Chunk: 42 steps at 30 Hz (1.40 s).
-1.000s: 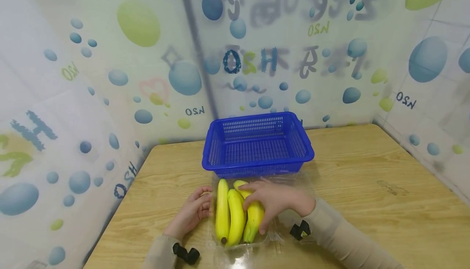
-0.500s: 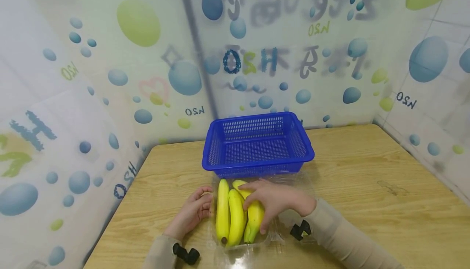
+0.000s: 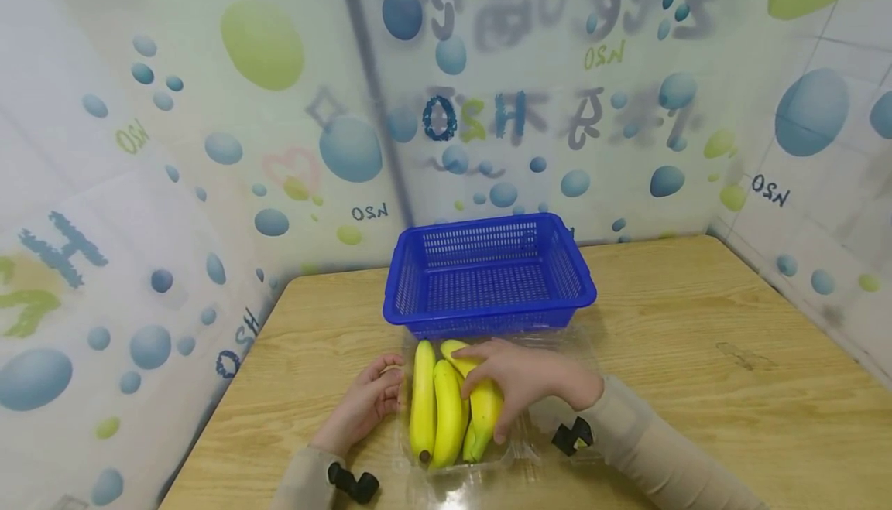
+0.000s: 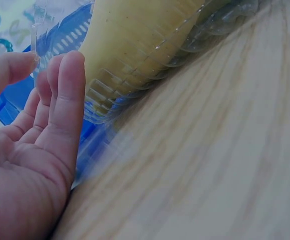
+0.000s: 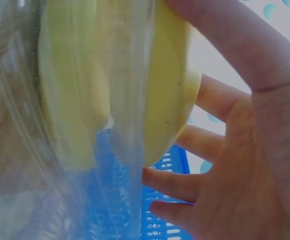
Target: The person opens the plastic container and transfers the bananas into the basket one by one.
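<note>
In the head view, yellow bananas [image 3: 451, 417] lie lengthwise in a clear plastic clamshell container [image 4: 199, 42] on the table. My right hand [image 3: 519, 378] reaches over from the right and grips the rightmost banana [image 3: 485, 409], thumb near its lower end and fingers across its upper part. The right wrist view shows the thumb and fingers on opposite sides of that banana [image 5: 169, 95]. At the container's left side is my left hand [image 3: 365, 402], palm turned inward. Its loosely bent fingers [image 4: 67, 95] meet the outer wall, with the thumb tip right at the rim.
A blue perforated basket [image 3: 488, 278] with nothing in it stands just behind the container. The wooden table [image 3: 697, 355] extends to both sides. A patterned wall covering [image 3: 313, 208] rises behind and beside it. Black mounts are strapped to both wrists.
</note>
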Tool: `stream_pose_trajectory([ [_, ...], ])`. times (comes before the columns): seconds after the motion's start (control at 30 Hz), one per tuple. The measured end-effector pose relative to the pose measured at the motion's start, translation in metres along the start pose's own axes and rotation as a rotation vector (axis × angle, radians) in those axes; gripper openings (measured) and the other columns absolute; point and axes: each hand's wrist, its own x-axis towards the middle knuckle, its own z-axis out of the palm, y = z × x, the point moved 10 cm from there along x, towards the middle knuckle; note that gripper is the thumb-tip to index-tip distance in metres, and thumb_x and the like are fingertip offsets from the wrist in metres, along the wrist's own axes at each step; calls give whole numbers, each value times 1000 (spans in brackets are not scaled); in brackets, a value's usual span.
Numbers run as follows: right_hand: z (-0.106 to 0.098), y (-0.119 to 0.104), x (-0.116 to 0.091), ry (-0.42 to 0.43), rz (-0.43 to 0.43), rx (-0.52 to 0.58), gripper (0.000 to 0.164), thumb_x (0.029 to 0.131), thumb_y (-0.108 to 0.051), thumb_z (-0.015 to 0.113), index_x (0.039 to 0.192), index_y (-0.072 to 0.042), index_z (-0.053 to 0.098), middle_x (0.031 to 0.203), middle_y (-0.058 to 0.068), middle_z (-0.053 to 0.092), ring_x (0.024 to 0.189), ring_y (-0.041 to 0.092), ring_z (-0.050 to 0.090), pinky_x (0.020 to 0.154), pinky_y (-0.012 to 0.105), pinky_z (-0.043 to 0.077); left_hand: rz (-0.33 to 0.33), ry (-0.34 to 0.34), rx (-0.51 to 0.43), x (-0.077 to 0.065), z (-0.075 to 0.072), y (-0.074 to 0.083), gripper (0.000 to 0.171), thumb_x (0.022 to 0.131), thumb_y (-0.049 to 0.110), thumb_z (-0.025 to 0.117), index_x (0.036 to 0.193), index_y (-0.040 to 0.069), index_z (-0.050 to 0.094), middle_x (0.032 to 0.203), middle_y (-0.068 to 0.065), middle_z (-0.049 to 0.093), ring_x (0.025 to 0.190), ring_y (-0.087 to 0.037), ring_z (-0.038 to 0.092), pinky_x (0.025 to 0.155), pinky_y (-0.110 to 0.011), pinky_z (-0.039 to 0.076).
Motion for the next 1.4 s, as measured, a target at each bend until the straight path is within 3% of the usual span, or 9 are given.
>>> stream_pose_trajectory([
  [0.27, -5, -2, -2, 11, 0, -17, 61, 57, -43, 90, 112, -25, 70, 150, 10, 38, 137, 29, 34, 111, 48, 28, -2, 4, -2, 0, 2, 1, 16, 100, 11, 51, 115, 12, 46, 81, 1, 54, 64, -10, 59, 62, -25, 54],
  [0.73, -14, -7, -6, 23, 0, 15, 60, 58, -41, 90, 112, -24, 69, 151, 10, 37, 138, 30, 33, 111, 55, 24, 2, -5, -5, -1, 1, 1, 15, 100, 9, 51, 114, 13, 47, 80, 2, 55, 64, -9, 59, 62, -25, 55],
  [1.07, -22, -15, -10, 50, -28, -25, 64, 57, -45, 90, 113, -23, 69, 151, 11, 37, 138, 31, 33, 109, 57, 27, -2, 5, 5, 1, 0, 1, 14, 101, 10, 49, 114, 13, 46, 80, 1, 54, 64, -10, 58, 62, -25, 54],
  [1.4, -25, -18, -12, 56, -32, -54, 67, 56, -49, 89, 115, -25, 69, 151, 10, 37, 137, 29, 34, 110, 51, 30, -5, 9, 14, 0, 0, 0, 15, 101, 11, 49, 115, 13, 45, 80, 2, 55, 64, -9, 59, 62, -25, 54],
])
